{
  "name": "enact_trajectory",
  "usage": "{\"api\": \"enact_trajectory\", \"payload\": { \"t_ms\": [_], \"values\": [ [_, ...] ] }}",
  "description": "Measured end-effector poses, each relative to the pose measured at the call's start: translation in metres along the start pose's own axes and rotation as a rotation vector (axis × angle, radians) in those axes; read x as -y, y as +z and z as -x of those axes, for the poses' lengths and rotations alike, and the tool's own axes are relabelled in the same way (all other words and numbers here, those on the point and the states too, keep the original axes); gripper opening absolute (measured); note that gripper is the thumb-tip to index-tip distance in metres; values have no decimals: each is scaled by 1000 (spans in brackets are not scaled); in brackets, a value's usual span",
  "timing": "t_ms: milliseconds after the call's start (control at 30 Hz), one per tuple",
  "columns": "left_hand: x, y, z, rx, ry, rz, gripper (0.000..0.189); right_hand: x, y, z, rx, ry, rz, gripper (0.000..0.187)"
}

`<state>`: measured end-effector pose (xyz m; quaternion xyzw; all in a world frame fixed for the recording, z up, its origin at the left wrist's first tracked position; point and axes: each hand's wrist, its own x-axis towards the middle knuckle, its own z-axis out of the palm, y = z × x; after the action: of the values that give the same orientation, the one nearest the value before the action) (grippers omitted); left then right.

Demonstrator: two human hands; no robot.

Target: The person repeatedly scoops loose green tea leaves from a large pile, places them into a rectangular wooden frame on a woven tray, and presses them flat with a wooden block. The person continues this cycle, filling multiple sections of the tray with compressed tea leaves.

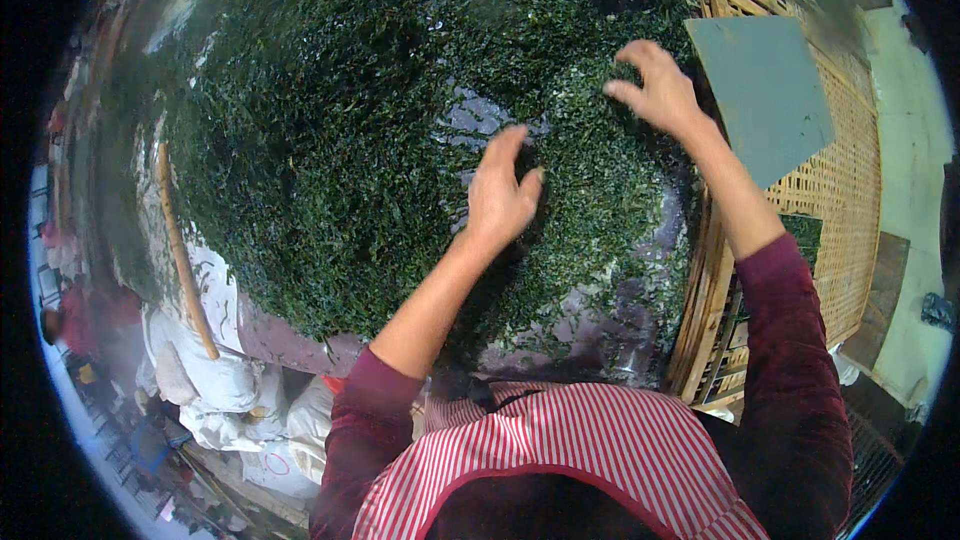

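A broad layer of small, moist-looking dark green leaf pieces (pixel 337 165) covers a smooth grey-purple work surface (pixel 577 315) before me. My left hand (pixel 504 191) is over the middle of the leaves, beside a thinly covered patch, its thumb apart from its curved fingers. Farther out and to the right, my right hand (pixel 660 90) hovers over or touches the leaves near the right edge, with fingers and thumb spread. Nothing shows in either hand. Between the hands and nearer to me, the leaf pieces look paler and more finely broken.
On the right stand stacked woven bamboo trays (pixel 847 187) with wooden frames, and a grey-green flat sheet (pixel 765 90) rests on them. A wooden stick (pixel 180 255) lies along the left edge. White sacks (pixel 217 382) sit below it, and a blurred person (pixel 90 319) is at far left.
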<state>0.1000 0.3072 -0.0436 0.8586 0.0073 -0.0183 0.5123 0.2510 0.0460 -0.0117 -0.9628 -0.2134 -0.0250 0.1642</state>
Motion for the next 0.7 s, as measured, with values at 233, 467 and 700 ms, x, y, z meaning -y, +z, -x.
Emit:
{"api": "enact_trajectory", "payload": {
  "t_ms": [233,467,700],
  "values": [
    [13,50,-41,207,-220,194,87,2,82,17,168,150,3,58],
    [-18,15,29,462,330,-70,70,16,-5,132,308,-8,-358,50],
    [14,-1,60,343,-101,-135,98,-7,45,119,-99,368,283,51]
  ]
}}
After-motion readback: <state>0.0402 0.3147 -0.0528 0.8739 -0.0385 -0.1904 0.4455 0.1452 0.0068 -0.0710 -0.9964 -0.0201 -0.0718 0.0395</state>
